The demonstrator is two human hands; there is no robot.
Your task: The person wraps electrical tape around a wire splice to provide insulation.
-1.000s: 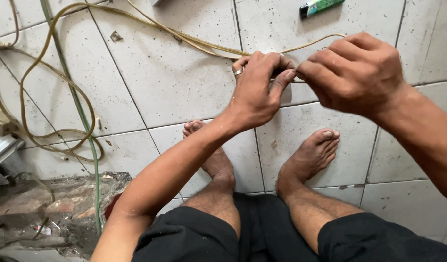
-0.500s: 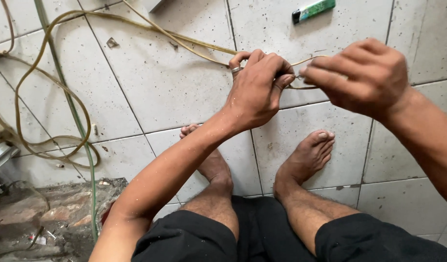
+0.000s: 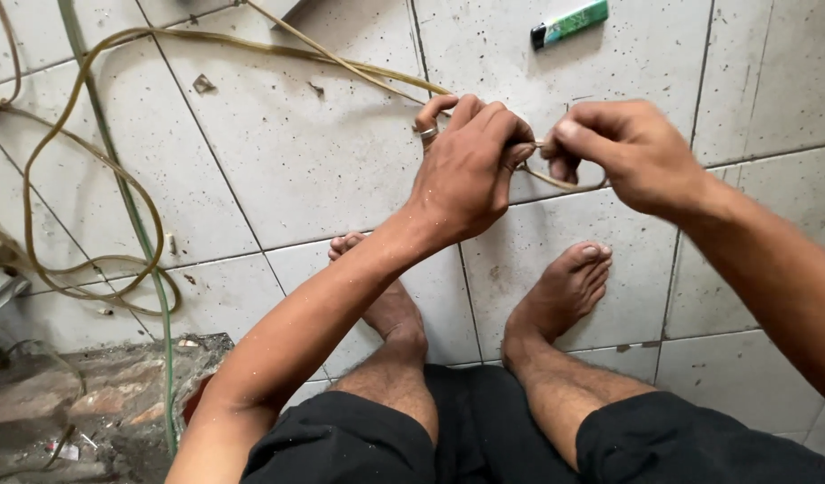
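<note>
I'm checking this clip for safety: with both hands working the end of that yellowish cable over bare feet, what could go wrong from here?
1. The left hand and right hand pinch the cable end bare-skinned; a slip might nick a finger.
2. The bare feet sit right beneath, so anything dropped may land on them.
3. Loose cable loops sprawl over the tiled floor; a tug could snag them.

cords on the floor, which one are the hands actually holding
The tan cord, the one that runs across the tiles up to both hands: the left hand and right hand pinch its end between them. The green cord lies untouched at the left.
</note>
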